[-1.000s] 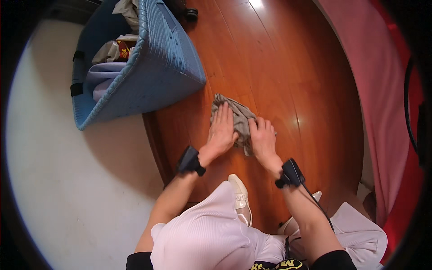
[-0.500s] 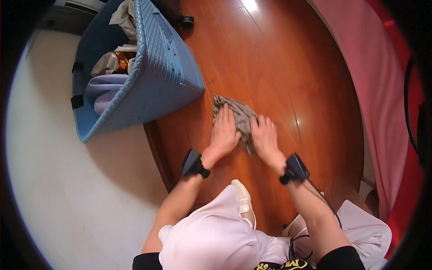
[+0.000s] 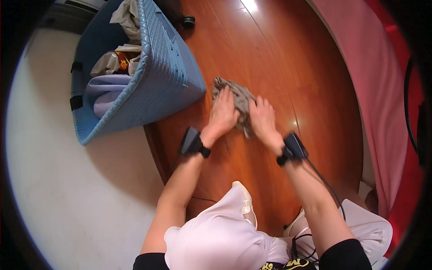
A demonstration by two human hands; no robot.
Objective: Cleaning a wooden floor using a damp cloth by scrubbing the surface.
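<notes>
A grey-brown cleaning rag [image 3: 243, 99] lies crumpled on the glossy reddish-brown wooden floor. My left hand [image 3: 223, 114] presses on the rag's left part, fingers stretched out and lying flat over it. At the rag's right edge rests my right hand [image 3: 264, 118], its fingers extended and a little spread, partly over the cloth and partly over the floor. The rag's underside and the parts below my palms are hidden. Both my wrists carry black strapped devices.
A blue woven basket [image 3: 168, 76] holding bags and lilac cloth stands at the left. Beside it is a pale wall [image 3: 58, 117]. A black caster wheel [image 3: 188, 21] shows at the far end. Pink fabric [image 3: 360, 67] hangs along the right. My light shoe [image 3: 245, 193] is on the floor [image 3: 297, 85].
Both hands and the rag have slid a short way forward across the floor, away from my body. The fingers keep about the same pose on the cloth.
</notes>
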